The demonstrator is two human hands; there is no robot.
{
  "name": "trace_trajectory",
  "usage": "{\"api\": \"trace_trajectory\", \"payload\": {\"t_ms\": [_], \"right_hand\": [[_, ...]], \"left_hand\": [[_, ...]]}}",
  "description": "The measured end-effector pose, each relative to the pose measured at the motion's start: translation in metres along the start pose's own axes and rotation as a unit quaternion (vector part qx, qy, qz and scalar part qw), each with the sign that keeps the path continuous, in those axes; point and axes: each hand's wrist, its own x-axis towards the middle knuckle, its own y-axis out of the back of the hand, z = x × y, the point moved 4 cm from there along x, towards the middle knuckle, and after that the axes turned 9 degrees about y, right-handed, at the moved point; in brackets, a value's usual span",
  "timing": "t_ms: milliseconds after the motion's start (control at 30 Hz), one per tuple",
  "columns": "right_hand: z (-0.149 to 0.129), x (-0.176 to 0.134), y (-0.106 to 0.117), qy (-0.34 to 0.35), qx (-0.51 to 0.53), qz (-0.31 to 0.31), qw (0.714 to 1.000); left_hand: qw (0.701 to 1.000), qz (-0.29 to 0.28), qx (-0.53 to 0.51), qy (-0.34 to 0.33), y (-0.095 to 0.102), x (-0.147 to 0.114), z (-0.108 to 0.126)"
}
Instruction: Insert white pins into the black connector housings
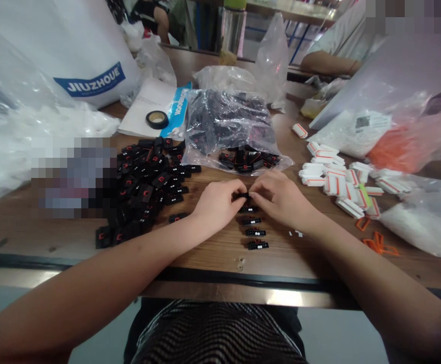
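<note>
My left hand [220, 202] and my right hand [279, 197] meet at the middle of the wooden table. Both are closed, fingertips pinched on a small black connector housing [245, 195], largely covered by the fingers. Toward me, several similar black connector housings [258, 245] lie in a column, with white dots on their near faces and bits of red on top. Left of my left hand spreads a heap of black connector housings [144, 194] with red-orange parts. Just beyond my hands, a clear plastic bag [228, 116] holds more of them, some showing at its mouth.
White pieces with orange strips [334, 182] are piled at the right, near loose orange rings [377, 245] and plastic bags [425, 217]. Farther back are a black tape roll [157, 119] on a booklet [144, 101], a bottle [231, 33] and a large white bag [87, 50]. Another person's arm [326, 63] rests beyond.
</note>
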Motion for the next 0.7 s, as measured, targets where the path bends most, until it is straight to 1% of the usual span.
{"api": "trace_trajectory", "payload": {"t_ms": [167, 400, 600, 700], "right_hand": [[-0.0057, 0.0009, 0.0023, 0.021, -0.014, -0.019, 1.0], [-0.0074, 0.0006, 0.0011, 0.019, -0.043, -0.041, 0.998], [-0.004, -0.0069, 0.0051, 0.024, -0.002, -0.008, 1.0], [-0.0075, -0.0071, 0.0054, 0.036, -0.02, -0.018, 0.999]], "left_hand": [[1.0, -0.001, 0.005, 0.0, 0.0005, 0.0004, 0.0008], [1.0, -0.005, 0.001, 0.008, 0.0, 0.0011, 0.0005], [1.0, -0.008, -0.009, 0.014, -0.0004, 0.0015, -0.0021], [1.0, -0.005, -0.016, 0.015, -0.0007, 0.0021, -0.0034]]}}
